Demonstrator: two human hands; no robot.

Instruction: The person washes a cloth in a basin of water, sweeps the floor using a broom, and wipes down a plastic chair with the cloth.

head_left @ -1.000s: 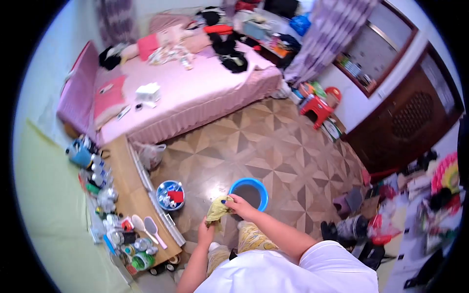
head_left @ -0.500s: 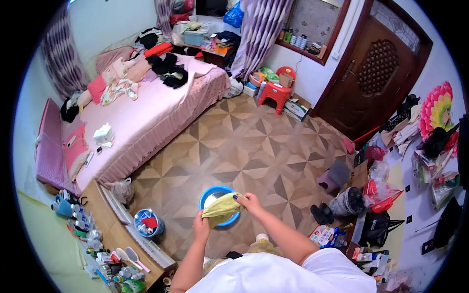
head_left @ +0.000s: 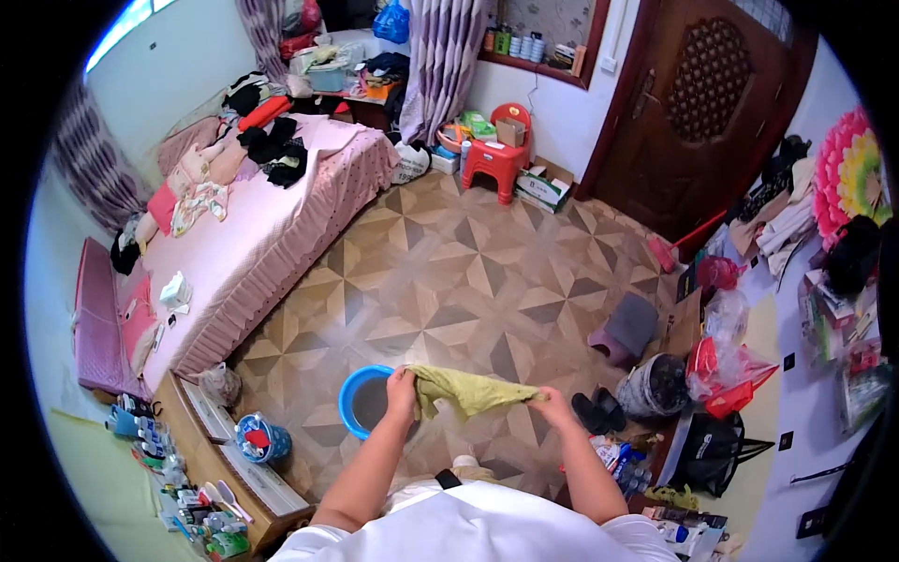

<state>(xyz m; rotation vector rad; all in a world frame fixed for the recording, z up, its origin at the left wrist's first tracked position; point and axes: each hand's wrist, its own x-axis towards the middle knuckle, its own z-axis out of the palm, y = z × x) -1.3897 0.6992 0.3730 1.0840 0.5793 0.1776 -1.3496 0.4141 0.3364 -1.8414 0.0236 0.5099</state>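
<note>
A yellow-green cloth [head_left: 473,391] is stretched out in front of me between both hands. My left hand [head_left: 401,391] grips its left end, fingers closed around it. At the other end, my right hand [head_left: 552,408] pinches a corner. The cloth sags a little below the left hand and narrows toward the right. On the floor, just beyond my left forearm, stands a blue basin [head_left: 348,389] with greyish contents; my arm and the cloth hide part of its right side.
A pink-covered bed [head_left: 253,272] lies along the left. A blue bin [head_left: 273,444] stands beside the wooden cabinet [head_left: 201,426]. A red stool [head_left: 492,161] is near the brown door [head_left: 693,112]. On the right are dark slippers [head_left: 599,410], a bucket [head_left: 641,393] and a black bag [head_left: 707,454].
My hands have moved apart, pulling the bunched cloth out wide, with the right hand going rightward. The view has turned, so the basin now sits further left.
</note>
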